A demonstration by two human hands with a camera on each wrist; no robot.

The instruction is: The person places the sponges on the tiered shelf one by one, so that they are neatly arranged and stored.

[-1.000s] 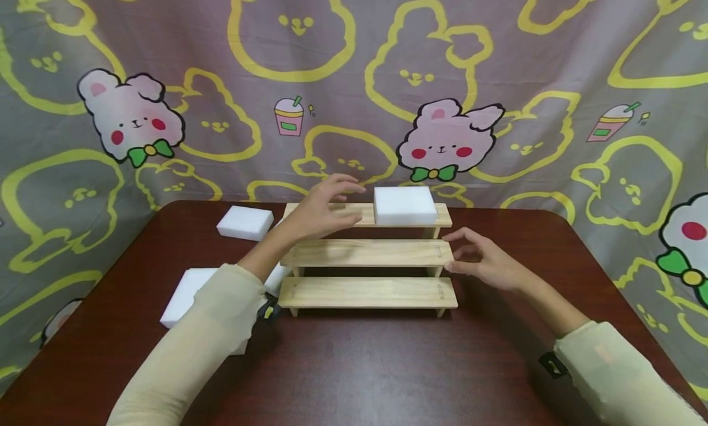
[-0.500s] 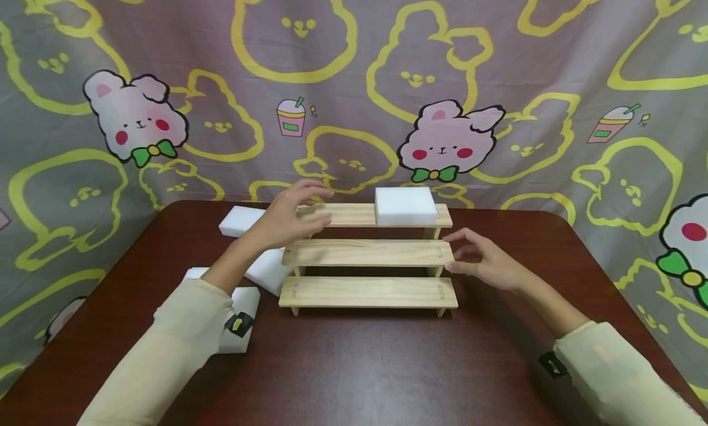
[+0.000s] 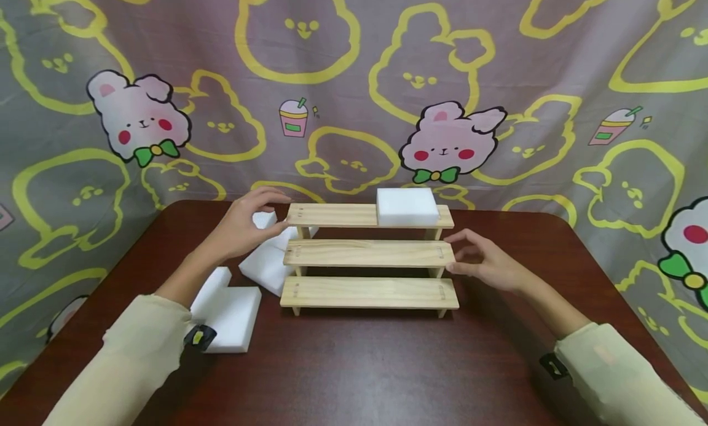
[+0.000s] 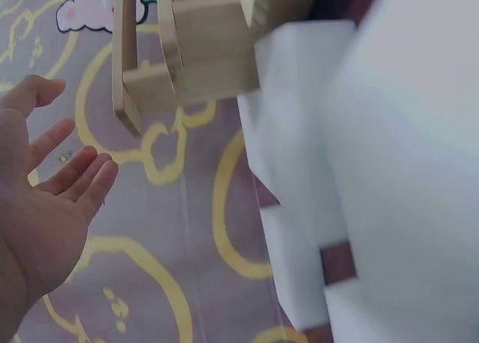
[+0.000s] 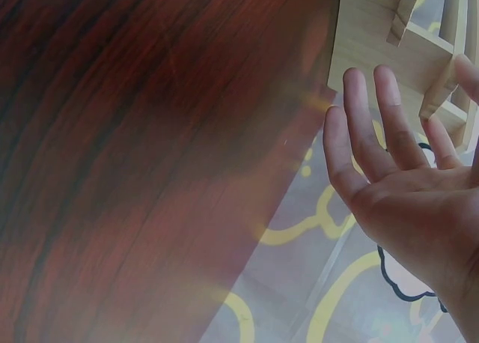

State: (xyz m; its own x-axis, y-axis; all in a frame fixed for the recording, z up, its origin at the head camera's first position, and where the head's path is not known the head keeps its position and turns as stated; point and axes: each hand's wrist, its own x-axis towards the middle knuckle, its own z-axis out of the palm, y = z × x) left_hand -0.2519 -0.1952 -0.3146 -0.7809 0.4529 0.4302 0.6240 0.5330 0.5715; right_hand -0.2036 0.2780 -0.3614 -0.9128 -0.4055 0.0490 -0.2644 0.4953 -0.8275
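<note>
A three-tier wooden display shelf [image 3: 365,254] stands on the table. On the right part of its top tier sits a white foam block [image 3: 407,206]. My left hand [image 3: 240,224] is beside the left end of the top tier, fingers loosely bent and holding nothing. In the left wrist view that hand [image 4: 52,208] appears apart from the wood. At the right end of the middle tier, the thumb and fingertips of my right hand [image 3: 489,263] are at the board's edge; whether they touch it is unclear. The right wrist view shows its fingers [image 5: 359,126] spread and extended.
More white foam blocks [image 3: 238,318] lie left of the shelf, some partly hidden by my left arm and hand. The dark red-brown table [image 3: 365,370] reaches back to a patterned curtain [image 3: 343,106]. Each sleeve carries a small black device [image 3: 200,337].
My left hand has moved left, from over the top tier to its left end, uncovering more foam blocks. My right hand stays at the middle tier's right end. The shelf keeps its place.
</note>
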